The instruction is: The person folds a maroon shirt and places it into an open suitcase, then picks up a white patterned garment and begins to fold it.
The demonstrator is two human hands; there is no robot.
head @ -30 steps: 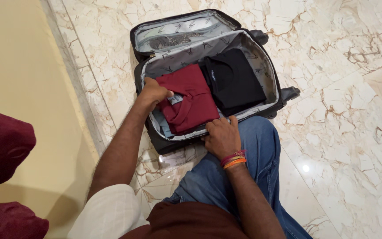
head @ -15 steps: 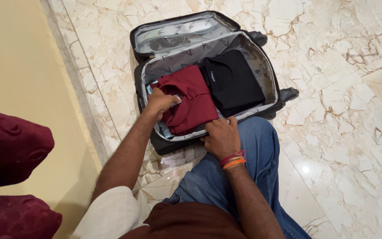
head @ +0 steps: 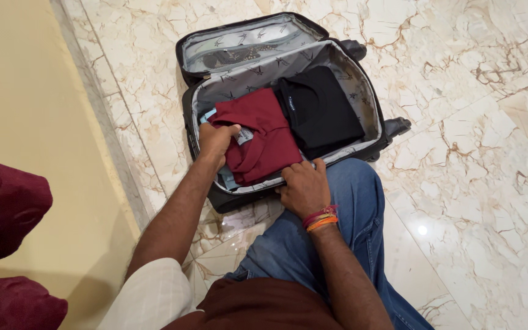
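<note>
Head view: left hand [head: 216,138] and right hand [head: 304,186] gripping maroon shirt [head: 261,135], black shirt [head: 320,110] alongside.

A: What colours are in the suitcase [head: 206,198]?
B: It is black, with grey patterned lining. One shirt [head: 264,137] is dark red, one shirt [head: 322,110] is black.
A: And the floor [head: 459,153]?
B: White marble with brown veins.

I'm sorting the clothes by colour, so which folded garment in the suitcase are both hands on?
The maroon garment: the left hand and right hand grip it; the black garment lies untouched.
</note>
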